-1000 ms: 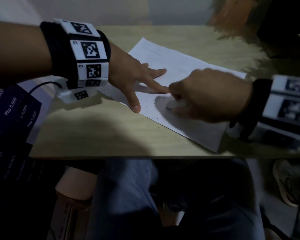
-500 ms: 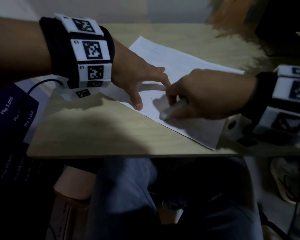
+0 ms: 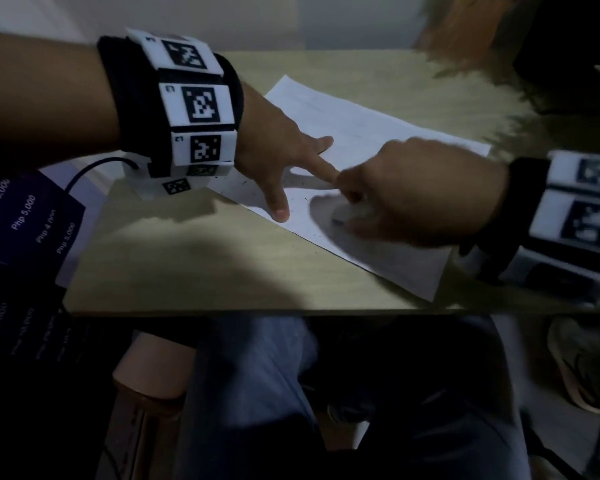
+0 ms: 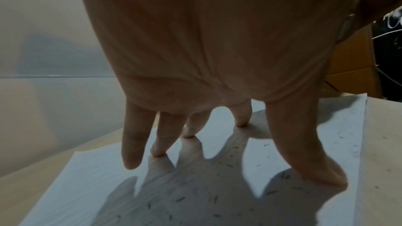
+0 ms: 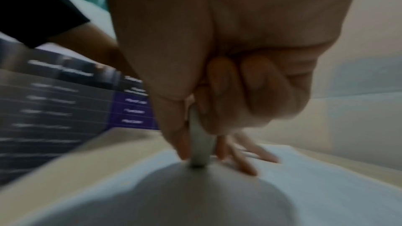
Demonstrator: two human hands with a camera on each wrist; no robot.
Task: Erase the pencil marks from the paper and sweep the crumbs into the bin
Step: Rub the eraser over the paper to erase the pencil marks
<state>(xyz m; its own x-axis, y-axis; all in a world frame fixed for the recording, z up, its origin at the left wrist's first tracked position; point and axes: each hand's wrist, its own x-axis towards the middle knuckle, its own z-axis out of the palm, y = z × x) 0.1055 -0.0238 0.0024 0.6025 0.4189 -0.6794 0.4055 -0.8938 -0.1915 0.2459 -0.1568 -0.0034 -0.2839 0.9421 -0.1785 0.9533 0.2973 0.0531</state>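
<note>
1. Past the left edge of the surface (image 3: 194,265) I see a dark printed sheet (image 3: 21,216) with rows of "Php" prices; it shows blurred in the right wrist view too.
2. My left hand (image 3: 278,157) lies spread on the paper (image 3: 361,123) near its left end, fingers straight and apart. In the left wrist view the thumb (image 4: 309,152) and three fingertips press the sheet, while the outermost finger (image 4: 132,143) hangs just above it.
3. The paper lies slantwise across the middle of the surface, its near right corner close to the front edge. Small dark crumbs (image 4: 195,193) are scattered on it around and under my left hand, and a few lie on the bare surface just beside the sheet's edge.
4. My right hand (image 3: 420,195) is curled tightly round a white eraser (image 5: 200,145), thumb on one side and fingers on the other, its lower end touching the paper. The hand is blurred. It sits just right of my left hand, knuckles almost touching the left index fingertip.
5. Under the front edge I see my legs in jeans (image 3: 257,393).
</note>
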